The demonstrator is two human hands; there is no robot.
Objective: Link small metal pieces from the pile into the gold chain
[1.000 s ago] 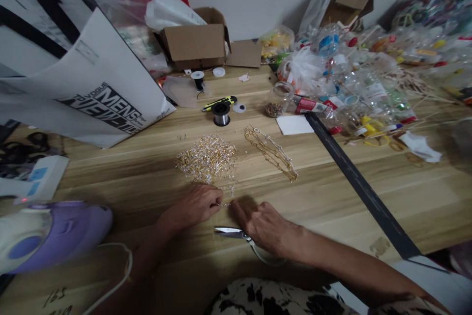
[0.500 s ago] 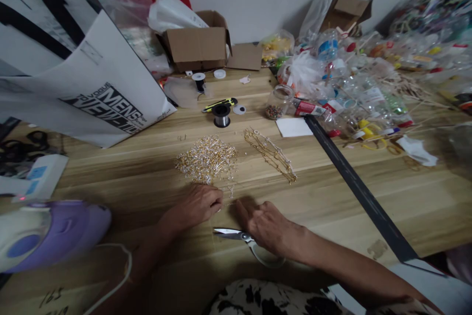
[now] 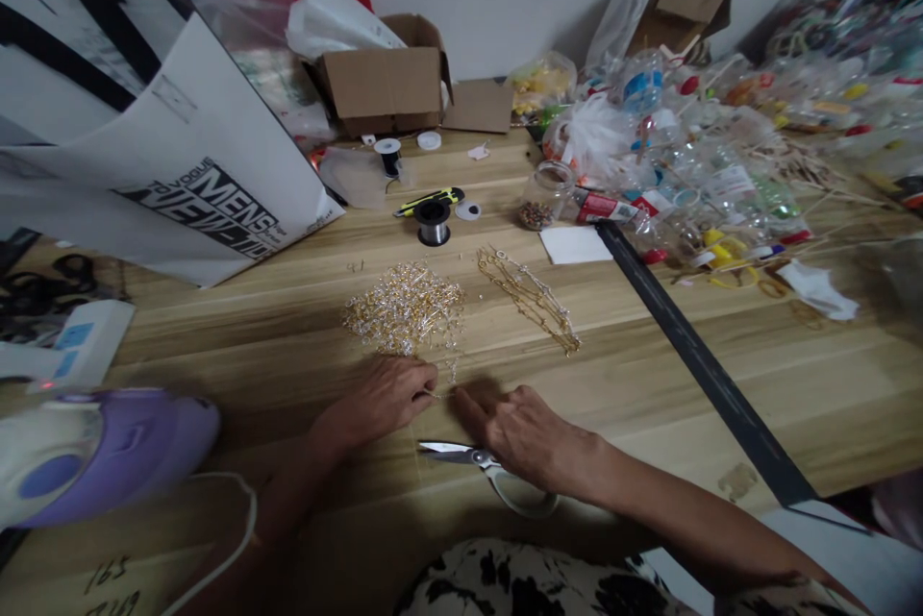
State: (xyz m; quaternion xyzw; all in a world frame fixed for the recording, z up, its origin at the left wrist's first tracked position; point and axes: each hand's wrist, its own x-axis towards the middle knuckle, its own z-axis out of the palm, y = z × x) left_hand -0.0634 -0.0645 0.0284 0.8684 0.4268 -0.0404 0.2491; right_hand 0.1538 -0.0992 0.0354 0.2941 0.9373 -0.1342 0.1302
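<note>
My left hand (image 3: 393,393) is closed in a pinch on a thin beaded strand (image 3: 442,396) just below a heap of small gold and silver beads and findings (image 3: 408,307). From its fingertips the strand runs a short way to the index fingertip of my right hand (image 3: 520,435). That index finger points left; the other fingers are curled, and the thumb and anything in the grip are hidden. Scissors (image 3: 453,452) with pale handles lie partly under my right hand, blades apart and pointing left. Several gold and silver chains (image 3: 530,301) lie beyond my right hand.
A wire spool (image 3: 434,225), a yellow-black cutter (image 3: 427,203) and a jar of beads (image 3: 544,198) stand farther back. At left are a large paper bag (image 3: 237,155) and a purple-white appliance (image 3: 122,453) with a cord. Plastic bottles (image 3: 728,184) crowd the right. A dark strip (image 3: 707,376) crosses the table.
My right index fingertip has moved slightly left, closer to my left fingertips. The scissors, bead heap and chains stay in place; the view has shifted a little.
</note>
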